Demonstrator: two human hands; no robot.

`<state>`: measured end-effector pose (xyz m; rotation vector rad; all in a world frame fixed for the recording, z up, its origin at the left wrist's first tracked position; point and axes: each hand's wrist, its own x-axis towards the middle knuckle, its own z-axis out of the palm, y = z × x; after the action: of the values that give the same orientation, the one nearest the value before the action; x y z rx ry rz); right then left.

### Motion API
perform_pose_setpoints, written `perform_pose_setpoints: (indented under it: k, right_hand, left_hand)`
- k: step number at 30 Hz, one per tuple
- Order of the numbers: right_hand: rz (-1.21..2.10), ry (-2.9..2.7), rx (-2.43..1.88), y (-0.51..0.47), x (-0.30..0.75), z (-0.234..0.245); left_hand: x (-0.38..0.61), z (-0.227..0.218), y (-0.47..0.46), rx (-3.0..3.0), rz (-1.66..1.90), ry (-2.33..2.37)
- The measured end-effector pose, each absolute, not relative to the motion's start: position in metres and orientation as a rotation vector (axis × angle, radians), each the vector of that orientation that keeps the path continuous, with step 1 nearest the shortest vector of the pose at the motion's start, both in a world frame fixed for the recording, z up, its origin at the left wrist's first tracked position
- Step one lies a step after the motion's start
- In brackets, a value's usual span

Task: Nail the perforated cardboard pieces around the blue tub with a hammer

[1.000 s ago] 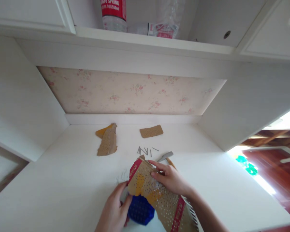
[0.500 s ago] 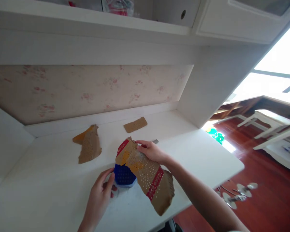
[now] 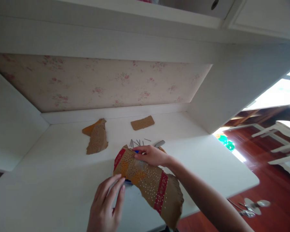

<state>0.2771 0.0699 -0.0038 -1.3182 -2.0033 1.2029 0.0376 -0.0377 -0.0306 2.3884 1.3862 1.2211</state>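
Perforated cardboard piece point(image 3: 147, 183), head view: the sheet is lying across the near middle of the white table point(image 3: 50, 180), and its near-right end appears to be overhanging the front edge.

The right hand point(image 3: 151, 155) is gripping the sheet's far edge, with the fingers closed over it. The left hand point(image 3: 108, 203) is lying open, its extended fingertips touching the near-left edge. A blue object point(image 3: 128, 182) is showing as a sliver beneath the sheet.

Handling assessment: the sheet is looking light, thin and easily bent. The dense holes and ragged margins are probably making it prone to tearing. The red-striped bands look like the firmer places to take hold, with a hand at each end.

Loose nails point(image 3: 137, 142) and a grey tool head point(image 3: 159, 143) are lying just behind the right hand. Two cardboard scraps point(image 3: 96, 140) point(image 3: 142, 122) are lying well apart, toward the back wall.
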Motion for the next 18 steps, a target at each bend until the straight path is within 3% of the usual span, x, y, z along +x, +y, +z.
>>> perform_pose_setpoints:
  k: [8,18]
  right_hand:
    - [0.918,-2.155,-1.373,0.058,0.277,0.001]
    - [0.802,-2.226,-1.432,0.048,0.280,-0.006]
  left_hand:
    - [0.052,-0.050,-0.041,2.689,0.896,1.399]
    - [0.054,-0.052,-0.021,2.624,0.857,1.346]
